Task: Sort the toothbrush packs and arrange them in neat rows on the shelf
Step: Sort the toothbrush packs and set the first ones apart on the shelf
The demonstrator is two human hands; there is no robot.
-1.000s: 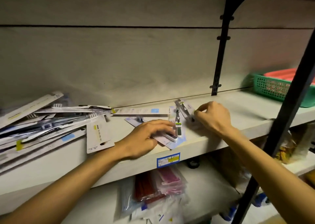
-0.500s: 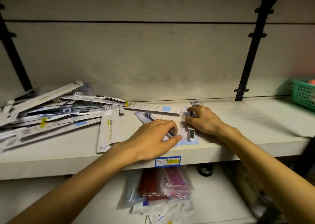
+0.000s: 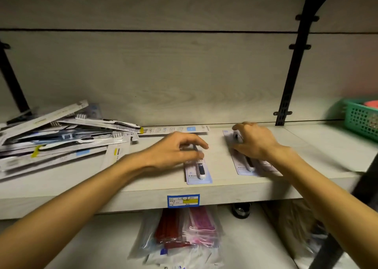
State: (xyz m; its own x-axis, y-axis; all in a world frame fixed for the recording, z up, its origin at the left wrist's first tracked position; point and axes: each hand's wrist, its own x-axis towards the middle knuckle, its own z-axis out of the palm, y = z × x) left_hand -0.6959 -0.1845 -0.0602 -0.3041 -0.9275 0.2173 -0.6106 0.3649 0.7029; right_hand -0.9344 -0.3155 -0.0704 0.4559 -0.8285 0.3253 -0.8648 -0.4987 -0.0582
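Note:
Two pale blue toothbrush packs lie side by side near the front of the light wooden shelf (image 3: pixel 266 189). My left hand (image 3: pixel 173 151) has its fingers curled over the upper part of the left pack (image 3: pixel 199 173), pinching it. My right hand (image 3: pixel 256 142) grips the top of the right pack (image 3: pixel 242 166), which lies slightly slanted. A jumbled pile of long toothbrush packs (image 3: pixel 61 138) fills the shelf's left side. One more flat pack (image 3: pixel 178 129) lies against the back wall behind my left hand.
A green basket (image 3: pixel 362 119) stands at the far right of the shelf. A black upright bracket (image 3: pixel 294 64) rises behind my right hand. A blue and yellow price label (image 3: pixel 183 201) is on the shelf edge. Bagged red and pink goods (image 3: pixel 184 232) lie below.
The two packs were overlapping under both hands; my right hand has drawn one to the right, so they now lie apart. My left hand stays on the left pack.

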